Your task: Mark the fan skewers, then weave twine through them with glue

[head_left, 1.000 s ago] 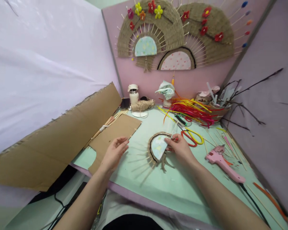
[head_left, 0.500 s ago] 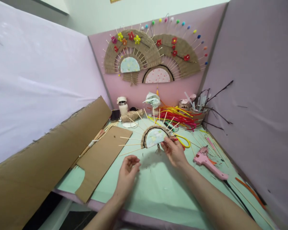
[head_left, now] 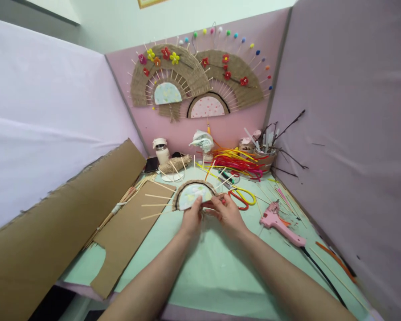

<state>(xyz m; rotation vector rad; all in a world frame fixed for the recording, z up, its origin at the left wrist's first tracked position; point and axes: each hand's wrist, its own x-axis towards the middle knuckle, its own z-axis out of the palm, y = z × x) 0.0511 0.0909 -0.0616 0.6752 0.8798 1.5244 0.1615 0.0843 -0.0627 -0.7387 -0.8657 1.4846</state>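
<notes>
A half-round craft fan is held up above the table, flat edge toward me. Pale floral cloth covers its middle, a black cord and a brown band run round the curve, and several thin wooden sticks fan outward. My left hand grips its lower edge, thumb on the cloth. At the lower right corner my right hand is closed on the same fan. A tassel hangs beneath it, blurred and partly hidden by the hands. Just beyond my right hand lie scissors with yellow and red handles.
A pink glue gun with a black cord lies at right. Cardboard and a bundle of sticks are at left. Behind stand a bottle, twine, pipe cleaners and a pot of twigs. Finished fans hang on the back panel.
My left hand has come up from the table and taken hold of the fan's lower edge. My right hand still holds its right side. The camera view has shifted to the right.
</notes>
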